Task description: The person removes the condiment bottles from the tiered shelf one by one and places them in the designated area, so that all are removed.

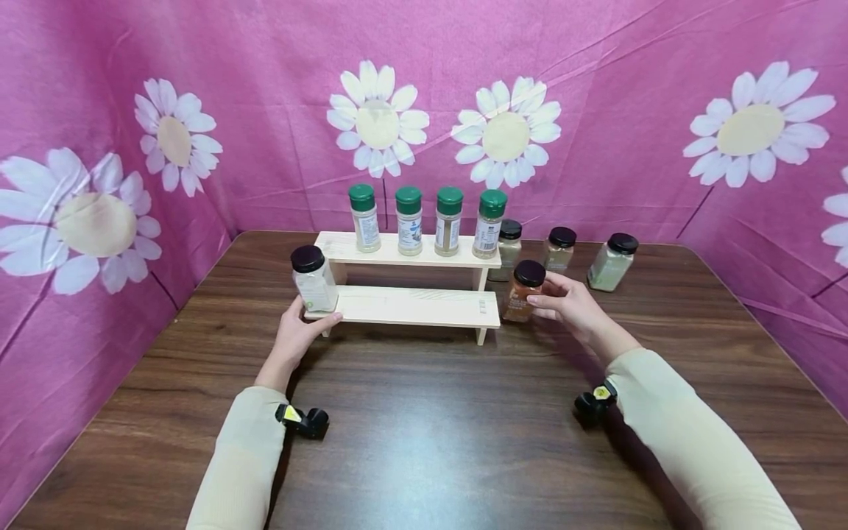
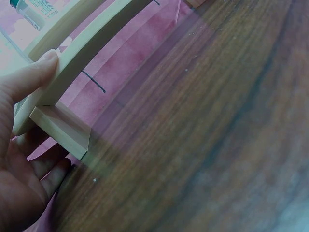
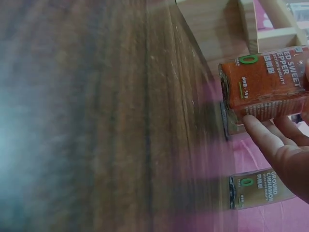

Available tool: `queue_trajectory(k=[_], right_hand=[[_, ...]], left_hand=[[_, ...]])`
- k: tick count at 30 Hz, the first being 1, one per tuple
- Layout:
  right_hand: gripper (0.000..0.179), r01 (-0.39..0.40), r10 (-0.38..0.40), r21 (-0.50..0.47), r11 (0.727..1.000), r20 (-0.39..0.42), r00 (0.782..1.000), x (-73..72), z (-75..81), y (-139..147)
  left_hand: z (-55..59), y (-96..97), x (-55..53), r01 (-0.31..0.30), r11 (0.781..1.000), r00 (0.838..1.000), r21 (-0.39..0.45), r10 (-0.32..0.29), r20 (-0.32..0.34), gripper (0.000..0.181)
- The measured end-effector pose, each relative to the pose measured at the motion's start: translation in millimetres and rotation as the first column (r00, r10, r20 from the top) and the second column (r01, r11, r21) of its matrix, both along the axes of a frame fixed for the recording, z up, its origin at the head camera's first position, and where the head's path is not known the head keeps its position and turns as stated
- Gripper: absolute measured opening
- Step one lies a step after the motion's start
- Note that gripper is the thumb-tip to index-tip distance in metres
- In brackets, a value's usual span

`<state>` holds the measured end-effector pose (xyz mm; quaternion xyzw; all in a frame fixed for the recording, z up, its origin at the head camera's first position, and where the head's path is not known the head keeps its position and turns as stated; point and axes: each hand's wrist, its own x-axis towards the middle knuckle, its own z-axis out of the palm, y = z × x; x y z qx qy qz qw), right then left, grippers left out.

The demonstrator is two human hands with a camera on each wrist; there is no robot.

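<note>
A two-tier wooden spice rack (image 1: 417, 305) stands on the table. At the left end of its lower step, my left hand (image 1: 300, 335) grips the board, with the thumb (image 2: 41, 70) along the front edge and the fingers curled around the end. Right above that hand stands a square jar with a black lid and pale contents (image 1: 316, 283). My right hand (image 1: 573, 305) holds a black-lidded jar of red sweet pepper (image 1: 519, 300) just off the rack's right end. Its label reads in the right wrist view, where a finger lies along the jar's side (image 3: 263, 89).
Several green-capped spice bottles (image 1: 409, 224) line the upper step. Behind the right hand stand more black-lidded jars: one partly behind the rack (image 1: 506, 250), a ground cinnamon jar (image 3: 256, 190), and a green-filled one (image 1: 611, 265). A pink flowered cloth (image 1: 437, 147) hangs behind the brown table (image 1: 424, 427).
</note>
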<state>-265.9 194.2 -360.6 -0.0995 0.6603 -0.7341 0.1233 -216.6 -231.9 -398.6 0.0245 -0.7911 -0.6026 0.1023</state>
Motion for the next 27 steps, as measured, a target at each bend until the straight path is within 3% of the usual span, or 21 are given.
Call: queue_trajectory(k=[13, 20, 27], right_hand=[[0.042, 0.029, -0.028, -0.028, 0.999, 0.034, 0.999, -23.7, -4.0, -7], [0.055, 0.045, -0.047, 0.021, 0.999, 0.059, 0.997, -30.4, -2.0, -11], [0.057, 0.043, -0.045, 0.034, 0.998, 0.063, 0.997, -34.8, -3.8, -15]], left_hand=[[-1.3, -0.6, -1.1, 0.003, 1.0, 1.0, 0.003, -0.003, -0.011, 0.062], [-0.6, -0.6, -0.9, 0.006, 1.0, 1.0, 0.004, -0.006, -0.014, 0.062], [-0.9, -0.7, -1.7, 0.002, 1.0, 1.0, -0.007, -0.002, -0.01, 0.062]])
